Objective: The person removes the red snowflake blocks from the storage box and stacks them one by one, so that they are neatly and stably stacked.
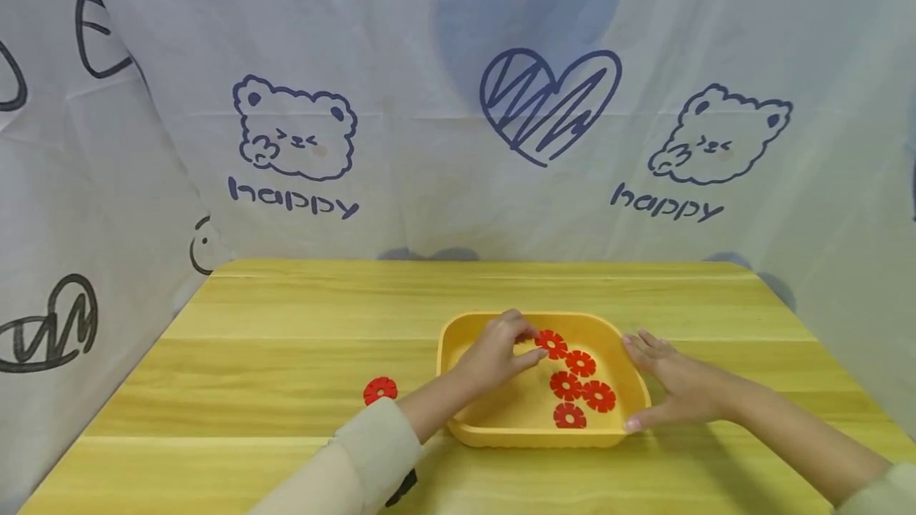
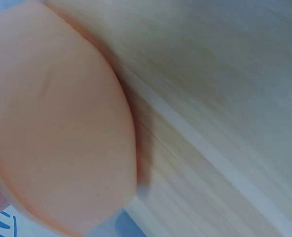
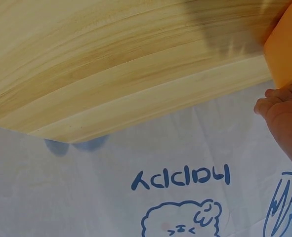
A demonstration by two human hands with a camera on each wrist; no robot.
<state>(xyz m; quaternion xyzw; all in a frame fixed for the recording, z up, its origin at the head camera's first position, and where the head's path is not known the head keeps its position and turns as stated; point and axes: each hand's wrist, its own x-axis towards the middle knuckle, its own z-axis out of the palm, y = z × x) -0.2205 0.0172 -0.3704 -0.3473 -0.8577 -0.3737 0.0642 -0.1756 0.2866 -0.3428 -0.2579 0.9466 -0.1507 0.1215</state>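
Note:
A yellow plastic basin (image 1: 537, 438) stands on the wooden table, with several red notched plastic discs (image 1: 598, 396) lying on its floor, mostly toward the right. My left hand (image 1: 497, 352) reaches over the left rim into it, thumb and fingers parted. Its fingertips are right at the edge of the uppermost disc (image 1: 551, 344). At the basin's right end, my right hand (image 1: 683, 384) rests spread along the rim, thumb by the near corner and fingers farther back. The right wrist view shows its fingers (image 3: 279, 96) at the orange-looking basin wall (image 3: 286, 49). In the left wrist view the basin's outer wall (image 2: 62, 118) hides the left fingers.
One more red notched disc (image 1: 380, 390) lies on the table (image 1: 286, 340) left of the basin, beside the left forearm. A black object (image 1: 402, 489) shows under the left sleeve. A white cloth (image 1: 422, 181) with printed bears and hearts hangs behind the table.

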